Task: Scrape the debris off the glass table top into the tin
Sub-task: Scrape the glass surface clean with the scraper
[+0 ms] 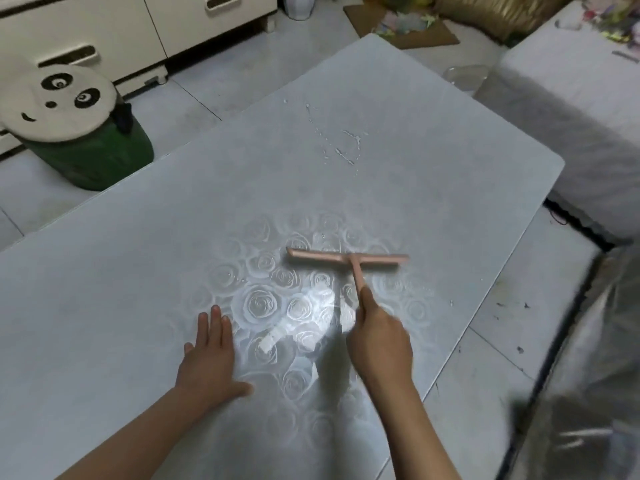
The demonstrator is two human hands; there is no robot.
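A glass table top [138,271] with a rose pattern fills the head view. White debris [341,147] lies in streaks and specks on its far part. My right hand [377,337] grips the handle of a pink T-shaped scraper [346,259], whose blade lies across the glass well short of the debris. My left hand [207,355] rests flat on the glass with straight fingers, to the left of the scraper. No tin is in view.
A green bin with a panda cushion [69,112] stands left of the table. A covered sofa [571,109] lies to the right, a clear plastic container [465,76] on the floor beside it. White cabinets [104,26] stand at the back.
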